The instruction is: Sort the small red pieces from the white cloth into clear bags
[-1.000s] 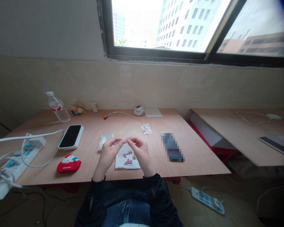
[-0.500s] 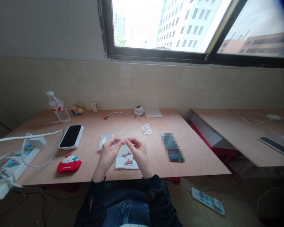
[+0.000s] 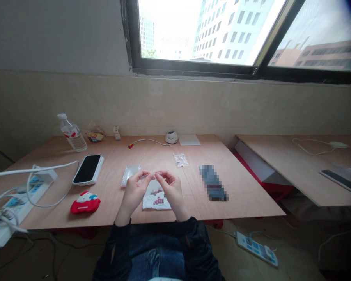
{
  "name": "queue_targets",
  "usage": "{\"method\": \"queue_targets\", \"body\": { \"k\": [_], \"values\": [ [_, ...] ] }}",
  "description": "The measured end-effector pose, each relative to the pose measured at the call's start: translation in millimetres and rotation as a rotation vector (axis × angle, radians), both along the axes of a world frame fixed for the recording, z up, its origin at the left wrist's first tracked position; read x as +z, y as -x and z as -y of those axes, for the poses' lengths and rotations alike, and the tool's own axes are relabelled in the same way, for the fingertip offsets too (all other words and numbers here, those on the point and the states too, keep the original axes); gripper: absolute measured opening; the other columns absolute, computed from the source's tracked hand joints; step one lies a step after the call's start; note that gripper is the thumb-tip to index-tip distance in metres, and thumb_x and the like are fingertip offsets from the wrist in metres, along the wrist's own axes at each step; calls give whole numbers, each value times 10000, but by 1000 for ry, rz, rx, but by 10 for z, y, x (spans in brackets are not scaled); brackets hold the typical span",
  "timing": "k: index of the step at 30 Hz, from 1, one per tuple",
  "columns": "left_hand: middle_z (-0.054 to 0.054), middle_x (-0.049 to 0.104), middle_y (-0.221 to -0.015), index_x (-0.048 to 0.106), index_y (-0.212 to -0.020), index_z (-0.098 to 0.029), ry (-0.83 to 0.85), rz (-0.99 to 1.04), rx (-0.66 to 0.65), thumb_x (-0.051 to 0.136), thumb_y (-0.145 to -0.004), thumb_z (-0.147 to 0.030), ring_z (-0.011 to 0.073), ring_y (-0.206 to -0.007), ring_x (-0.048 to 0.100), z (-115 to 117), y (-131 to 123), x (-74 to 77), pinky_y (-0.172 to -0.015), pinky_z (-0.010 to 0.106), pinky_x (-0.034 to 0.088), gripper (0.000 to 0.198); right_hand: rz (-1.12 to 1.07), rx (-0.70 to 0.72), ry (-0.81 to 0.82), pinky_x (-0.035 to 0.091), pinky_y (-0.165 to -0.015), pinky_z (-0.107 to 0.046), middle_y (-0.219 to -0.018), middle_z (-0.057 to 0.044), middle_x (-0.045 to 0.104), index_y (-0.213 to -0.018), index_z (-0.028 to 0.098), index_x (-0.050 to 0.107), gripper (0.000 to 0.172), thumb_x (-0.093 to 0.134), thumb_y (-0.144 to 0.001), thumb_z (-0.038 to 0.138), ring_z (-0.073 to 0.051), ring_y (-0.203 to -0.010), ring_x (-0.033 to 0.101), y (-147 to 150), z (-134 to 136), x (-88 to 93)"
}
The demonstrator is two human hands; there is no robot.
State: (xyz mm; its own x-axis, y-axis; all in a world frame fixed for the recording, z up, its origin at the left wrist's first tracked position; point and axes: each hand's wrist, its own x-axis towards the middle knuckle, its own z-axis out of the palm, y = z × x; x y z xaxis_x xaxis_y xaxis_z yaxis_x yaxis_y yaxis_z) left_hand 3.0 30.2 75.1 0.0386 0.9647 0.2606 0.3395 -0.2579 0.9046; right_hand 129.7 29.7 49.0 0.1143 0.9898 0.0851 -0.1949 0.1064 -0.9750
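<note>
My left hand (image 3: 136,188) and my right hand (image 3: 172,189) meet at the fingertips above the table. Thumbs and forefingers of both are pinched together, and whatever lies between them is too small to make out. Beneath the hands is a white sheet or bag (image 3: 148,202), partly covered by my right hand. Small pink beads (image 3: 158,200) lie on it in two loose clusters. Just left of my left hand rests a clear plastic bag (image 3: 130,174). A smaller clear packet (image 3: 180,160) lies beyond my right hand.
At left are a white-cased phone (image 3: 88,169), a red pouch (image 3: 85,203) and a power strip (image 3: 32,195) with cables. A water bottle (image 3: 73,132) and a small white dome camera (image 3: 171,137) stand at the back. A pixelated dark object (image 3: 213,182) lies at right.
</note>
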Motion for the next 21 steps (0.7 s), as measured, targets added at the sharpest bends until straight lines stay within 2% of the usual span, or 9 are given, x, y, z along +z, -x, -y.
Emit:
{"method": "queue_targets", "body": {
  "k": [6,12,16,21],
  "values": [
    [30,671,-811,643,-802,-159,20,41,18,582,-793,-344,172,-793,610,-9,-19,0,-705,250,461,195,-16,-6,-4,466,-474,-211,-768,-33,662,-786,166,660,238,651,-728,397,-141,-646,596,-11,4,12],
    [28,706,-804,685,-781,-156,15,135,-22,593,-794,-343,166,-791,628,-1,4,18,-716,233,472,209,-48,12,-39,508,-622,-260,-787,-54,689,-788,155,685,239,672,-722,384,-170,-740,625,-31,-8,14],
    [35,726,-837,711,-825,-150,26,161,-48,579,-808,-350,177,-808,640,0,3,11,-728,242,479,240,-41,46,-33,505,-603,-269,-771,-57,696,-801,157,697,257,699,-698,393,-176,-714,629,-41,3,30],
    [46,735,-889,726,-865,-145,36,165,-58,596,-798,-348,197,-856,649,2,-14,13,-765,258,486,250,-11,23,-47,494,-603,-260,-728,-47,689,-769,158,700,234,702,-695,380,-168,-692,624,-39,7,40]
  ]
}}
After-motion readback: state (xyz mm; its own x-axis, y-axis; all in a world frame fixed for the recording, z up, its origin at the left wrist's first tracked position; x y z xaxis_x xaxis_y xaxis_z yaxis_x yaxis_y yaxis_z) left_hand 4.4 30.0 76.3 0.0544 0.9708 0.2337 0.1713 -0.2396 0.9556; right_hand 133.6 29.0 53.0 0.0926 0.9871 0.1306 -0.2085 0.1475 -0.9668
